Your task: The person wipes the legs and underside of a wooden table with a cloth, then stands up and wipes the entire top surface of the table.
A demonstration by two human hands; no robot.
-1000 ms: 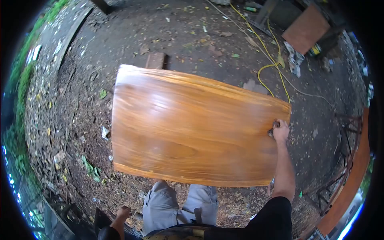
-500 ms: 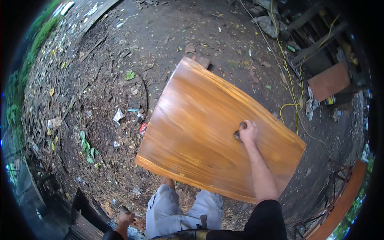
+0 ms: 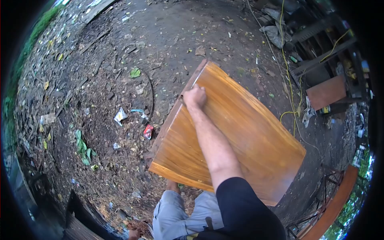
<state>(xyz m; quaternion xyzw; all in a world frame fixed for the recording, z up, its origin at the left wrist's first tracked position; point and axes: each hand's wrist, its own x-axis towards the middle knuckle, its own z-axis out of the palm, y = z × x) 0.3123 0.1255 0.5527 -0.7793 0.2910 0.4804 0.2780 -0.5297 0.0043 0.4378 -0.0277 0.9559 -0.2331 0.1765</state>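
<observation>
A broad wooden slab with a glossy orange-brown finish and wavy side edges lies in front of my legs. My right hand is closed at the slab's far left edge. Only a small dark bit of the rag in it shows beside the fingers; the rest is hidden under the hand. My right forearm crosses above the slab. Down at the bottom of the view, my left hand hangs left of my legs, away from the slab. It is mostly cut off, with fingers that look curled; what they hold cannot be made out.
Dirt ground with leaves and litter surrounds the slab, including a red wrapper. A yellow cord runs along the right, near a reddish-brown board and stacked timber. A curved orange-brown plank stands at lower right.
My right hand has moved from the slab's right-middle area to its far left edge, carrying the rag. My left hand has sunk toward the bottom of the view. The view has shifted slightly.
</observation>
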